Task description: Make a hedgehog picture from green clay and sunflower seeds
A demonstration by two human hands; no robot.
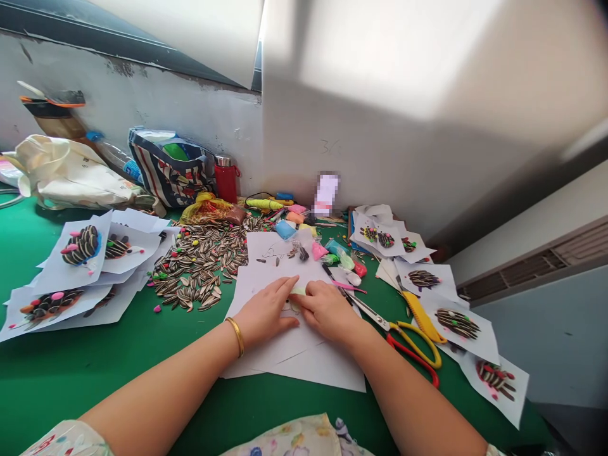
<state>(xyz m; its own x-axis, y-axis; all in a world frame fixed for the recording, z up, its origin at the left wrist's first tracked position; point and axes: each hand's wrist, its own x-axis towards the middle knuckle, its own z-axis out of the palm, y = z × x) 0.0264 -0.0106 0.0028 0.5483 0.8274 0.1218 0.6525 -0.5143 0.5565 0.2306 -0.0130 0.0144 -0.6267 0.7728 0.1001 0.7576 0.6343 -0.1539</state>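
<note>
Head cam, fwd & down, fairly close over both hands [261, 313], table [95, 361] beyond

left hand [263, 311] flat, thumb spread | right hand [331, 310] curled, grip unclear

Left hand [266, 313] and right hand [330, 308] rest over white paper [313, 370], a pale green piece [299, 291] at the fingertips (largely hidden); striped seeds [204, 263] lie heaped left, scissors [382, 323] right.
</note>
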